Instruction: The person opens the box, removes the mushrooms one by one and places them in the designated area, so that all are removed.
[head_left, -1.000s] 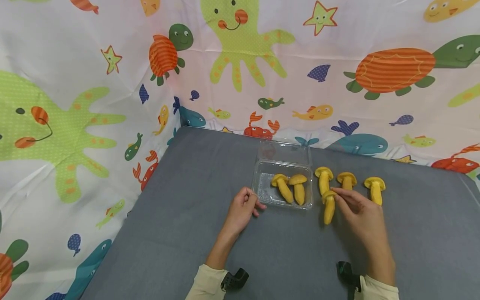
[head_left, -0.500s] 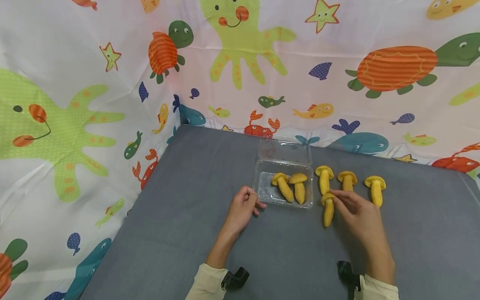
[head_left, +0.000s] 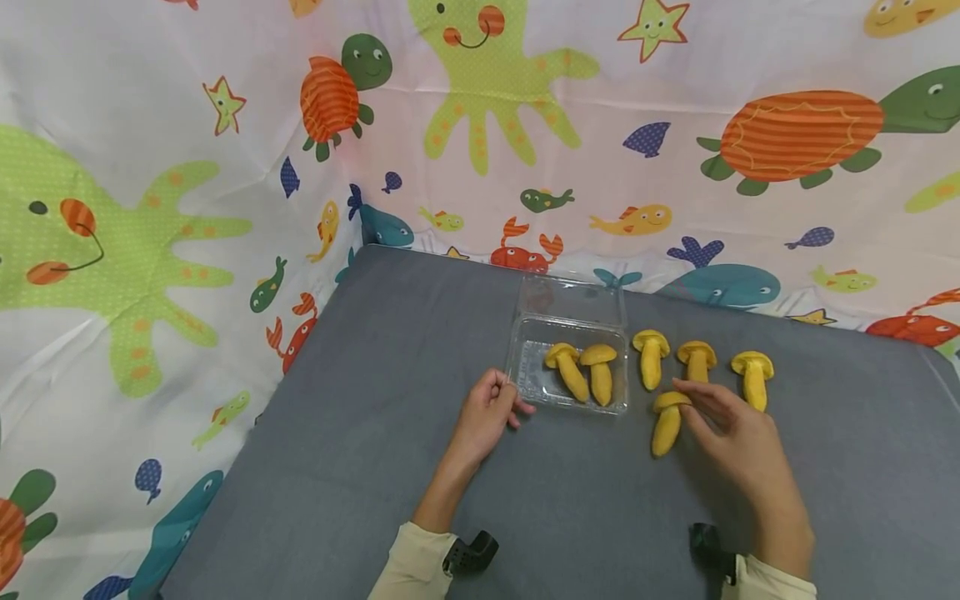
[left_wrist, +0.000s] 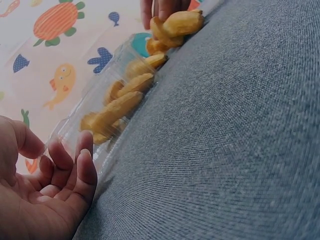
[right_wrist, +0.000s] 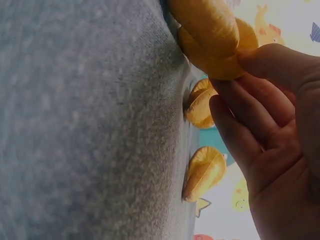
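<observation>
My right hand [head_left: 738, 437] pinches a yellow toy mushroom [head_left: 666, 427] by its cap between thumb and fingers; the stem points toward me, slightly tilted. In the right wrist view this mushroom [right_wrist: 207, 30] fills the top. A clear plastic clamshell box [head_left: 534, 379] stands with its lid [head_left: 572, 302] folded back. Two yellow mushrooms [head_left: 572, 382] lie side by side in its right half. At the box's near left corner, my left hand [head_left: 482, 418] pinches the edge between thumb and index finger, the other fingers curled loosely, as the left wrist view shows.
Behind the held mushroom, three more mushrooms lie in a row: a left one [head_left: 651, 367], a middle one [head_left: 697, 362] and a right one [head_left: 753, 379], partly behind my right hand. A grey cloth [head_left: 360, 400] covers the table. A sea-animal curtain [head_left: 450, 192] hangs behind and at left.
My right hand has shifted a little to the right with the mushroom, whose stem now slants. A gap shows between it and the left mushroom behind. My left hand stays at the box corner.
</observation>
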